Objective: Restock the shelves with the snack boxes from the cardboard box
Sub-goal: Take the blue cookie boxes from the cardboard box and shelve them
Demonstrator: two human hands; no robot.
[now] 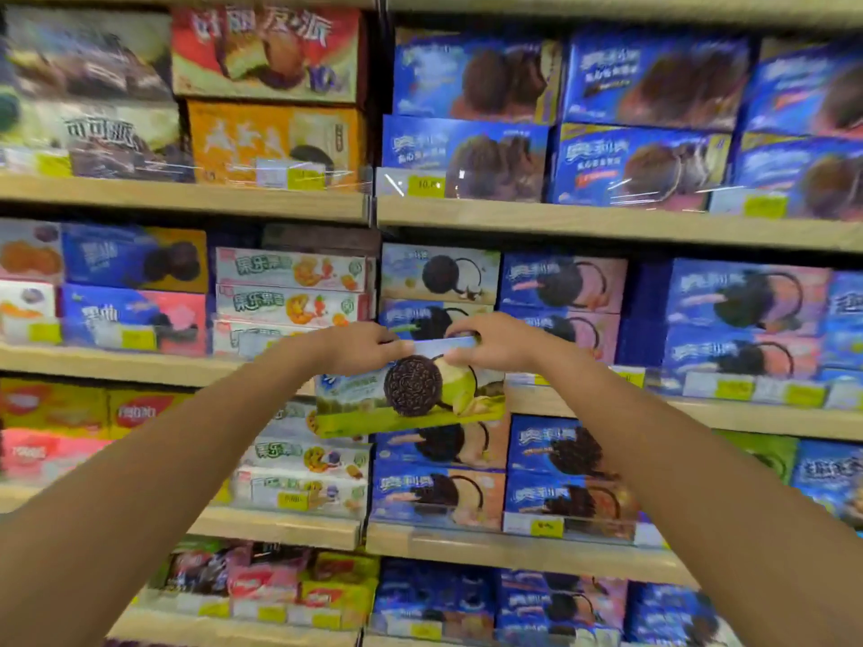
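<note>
As left hand (pixel 359 347) and right hand (pixel 496 342) pinch its top edge, snack box (pixel 411 401) overlaps shelf lip (pixel 691 410)

Hands: two, left hand (pixel 362 345) and right hand (pixel 495 343)
Green-and-blue cardboard cookie box (pixel 411 399), centre: one
Orange cardboard box (pixel 275 140), upper left: one

Head view: looks forward at the stocked shelves (pixel 187 198), nearly square-on, slightly tilted.
Nearness: close; the shelves fill the frame, forearms (pixel 140 464) entering from the bottom corners.
</note>
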